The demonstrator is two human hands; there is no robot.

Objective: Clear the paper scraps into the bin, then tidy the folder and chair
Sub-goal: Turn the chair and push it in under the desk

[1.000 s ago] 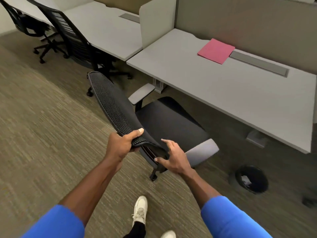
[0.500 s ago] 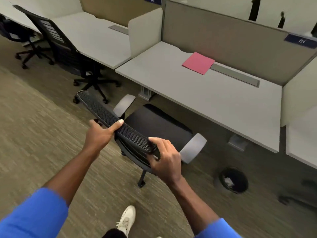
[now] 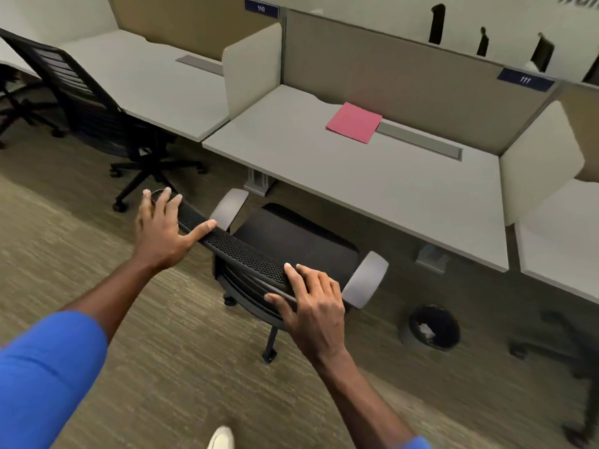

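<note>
The black mesh office chair point(image 3: 293, 246) stands in front of the grey desk point(image 3: 389, 192), its seat partly under the desk edge. My left hand point(image 3: 162, 228) lies on the left end of the backrest's top edge, fingers spread and thumb on the mesh. My right hand point(image 3: 311, 306) is curled over the right end of the backrest. A pink folder point(image 3: 355, 122) lies flat at the back of the desk, next to a grey cable slot. The round black bin point(image 3: 434, 327) sits on the carpet to the right of the chair, with white paper scraps point(image 3: 425, 330) inside.
Another black chair point(image 3: 84, 102) stands at the neighbouring desk to the left. A dark chair base point(image 3: 567, 345) shows at the right edge. Divider panels point(image 3: 252, 69) separate the desks. My white shoe point(image 3: 222, 437) is on the carpet below.
The chair has rolled toward the desk and its backrest now faces it squarely. My left hand slid to the backrest's left end and spread its fingers; the right hand kept its grip.
</note>
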